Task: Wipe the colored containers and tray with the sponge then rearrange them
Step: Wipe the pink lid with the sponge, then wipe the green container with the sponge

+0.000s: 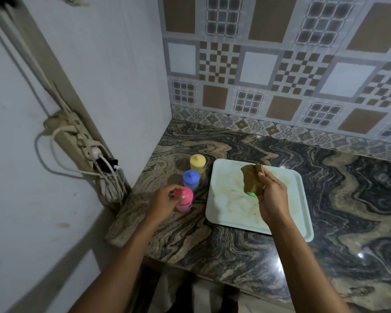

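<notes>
A pale green tray (226,213) with brown smears lies on the marbled counter. My right hand (272,197) hovers over it, gripping a brown sponge (252,177). A green container (250,194) peeks out on the tray under the sponge, mostly hidden. Left of the tray, three containers stand in a row on the counter: yellow (197,163) farthest, blue (191,179) in the middle, pink (185,199) nearest. My left hand (164,201) has its fingers on the pink container's lid and side.
The counter (325,199) runs right and toward me, its front edge near the bottom. A plain wall with a power strip (77,141) and hanging cables stands on the left. A patterned tiled wall closes the back.
</notes>
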